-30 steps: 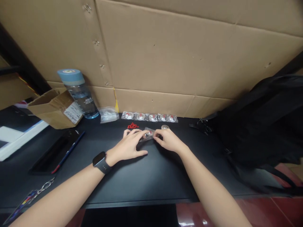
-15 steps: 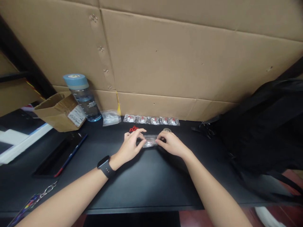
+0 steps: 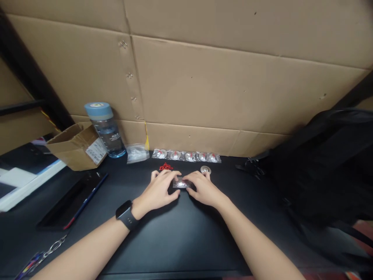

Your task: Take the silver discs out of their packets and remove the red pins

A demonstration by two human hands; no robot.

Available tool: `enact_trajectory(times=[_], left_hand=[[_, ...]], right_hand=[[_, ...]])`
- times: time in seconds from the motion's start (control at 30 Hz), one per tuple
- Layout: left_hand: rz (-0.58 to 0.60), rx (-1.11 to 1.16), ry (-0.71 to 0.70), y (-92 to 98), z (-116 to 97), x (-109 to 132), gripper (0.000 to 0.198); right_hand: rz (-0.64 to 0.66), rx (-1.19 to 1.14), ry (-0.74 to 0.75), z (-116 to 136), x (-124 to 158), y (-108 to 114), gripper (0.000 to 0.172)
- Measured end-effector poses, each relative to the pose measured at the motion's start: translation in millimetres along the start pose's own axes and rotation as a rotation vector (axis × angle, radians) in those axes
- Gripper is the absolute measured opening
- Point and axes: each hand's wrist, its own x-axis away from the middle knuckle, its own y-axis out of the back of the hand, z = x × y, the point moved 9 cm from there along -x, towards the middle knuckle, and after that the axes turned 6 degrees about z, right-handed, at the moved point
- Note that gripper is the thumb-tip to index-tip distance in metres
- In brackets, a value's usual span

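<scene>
Both hands meet at the middle of the black surface [image 3: 180,241], each pinching one end of a small clear packet [image 3: 180,183] that holds a round silvery piece. The left hand [image 3: 159,191] (a dark smartwatch [image 3: 126,214] sits on its wrist) curls its fingers over the packet's left end. The right hand [image 3: 204,191] grips the right end, thumb and fingers pressed together on it. Whether the packet touches the surface I cannot tell. Just beyond the right hand rests a loose silvery disc [image 3: 205,169], and a small red piece [image 3: 166,167] lies beyond the left. Farther back, a row of sealed packets [image 3: 186,156] lines the cardboard wall [image 3: 218,89].
</scene>
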Motion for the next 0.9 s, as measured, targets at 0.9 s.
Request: enact_trajectory(times=[0.9], left_hand=[[-0.142,0.105,0.233,11.2,33,-1,0.031]], right_hand=[[-0.453,-0.331,-0.381,-133,-20,56,0.031]])
